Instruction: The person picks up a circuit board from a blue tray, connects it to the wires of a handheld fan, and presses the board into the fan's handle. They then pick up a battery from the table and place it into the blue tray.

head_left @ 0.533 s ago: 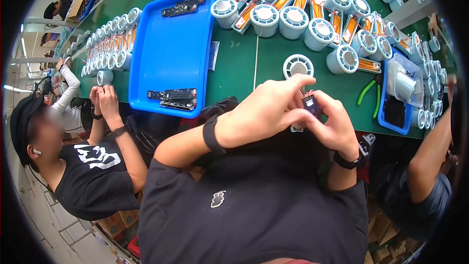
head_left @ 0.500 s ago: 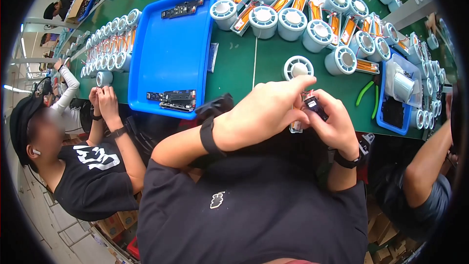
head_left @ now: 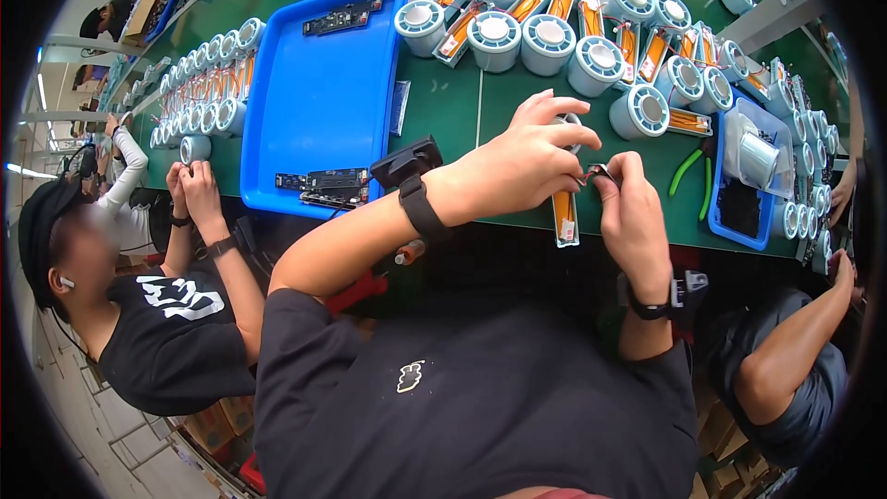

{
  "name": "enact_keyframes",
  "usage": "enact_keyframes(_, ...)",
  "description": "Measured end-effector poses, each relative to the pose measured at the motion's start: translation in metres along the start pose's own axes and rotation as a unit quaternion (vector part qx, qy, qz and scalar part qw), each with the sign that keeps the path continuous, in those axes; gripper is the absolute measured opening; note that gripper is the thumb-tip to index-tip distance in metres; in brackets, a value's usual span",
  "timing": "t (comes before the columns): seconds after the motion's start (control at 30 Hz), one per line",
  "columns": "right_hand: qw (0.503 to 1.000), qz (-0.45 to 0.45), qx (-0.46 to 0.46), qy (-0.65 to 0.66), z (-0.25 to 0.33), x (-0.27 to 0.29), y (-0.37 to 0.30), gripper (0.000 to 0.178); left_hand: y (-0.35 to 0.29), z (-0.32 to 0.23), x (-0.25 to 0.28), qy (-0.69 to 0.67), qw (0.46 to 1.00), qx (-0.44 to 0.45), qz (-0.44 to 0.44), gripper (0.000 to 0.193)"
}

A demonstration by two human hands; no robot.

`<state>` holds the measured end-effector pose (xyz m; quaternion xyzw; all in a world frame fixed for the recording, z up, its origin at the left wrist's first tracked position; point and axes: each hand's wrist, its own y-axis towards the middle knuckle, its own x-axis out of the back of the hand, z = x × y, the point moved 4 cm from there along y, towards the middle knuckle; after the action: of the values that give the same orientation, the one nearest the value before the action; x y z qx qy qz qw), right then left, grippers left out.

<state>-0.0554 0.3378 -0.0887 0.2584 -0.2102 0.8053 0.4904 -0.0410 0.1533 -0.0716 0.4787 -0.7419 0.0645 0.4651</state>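
The left hand (head_left: 522, 166) is pinching wires (head_left: 586, 176), the right hand (head_left: 633, 212) a dark part (head_left: 599, 169), and tugging could be tearing them loose.

One large blue tray (head_left: 319, 102). Within it: one black circuit board (head_left: 343, 17) at the far end; at least two overlapping boards (head_left: 337, 178) at the near end. Right of it: two bare hands, left hand (head_left: 517, 166) and right hand (head_left: 634, 208); one green-handled pliers (head_left: 685, 172); one small blue bin (head_left: 739, 240); at least ten light-blue cylinders (head_left: 547, 43). Left of it: at least eight cylinders (head_left: 231, 116), partly hidden.
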Motion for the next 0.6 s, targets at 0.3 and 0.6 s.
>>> enact_keyframes(0.3,0.984,-0.110,0.126,0.060,0.006,-0.018,-0.025,0.038,-0.008,-0.003,0.010,0.080,0.996,-0.024,-0.025,0.015)
enact_keyframes(0.6,0.990,-0.075,0.106,0.063,0.008,-0.017,-0.022,0.043,-0.005,-0.025,0.007,0.217,0.976,0.016,0.005,0.018)
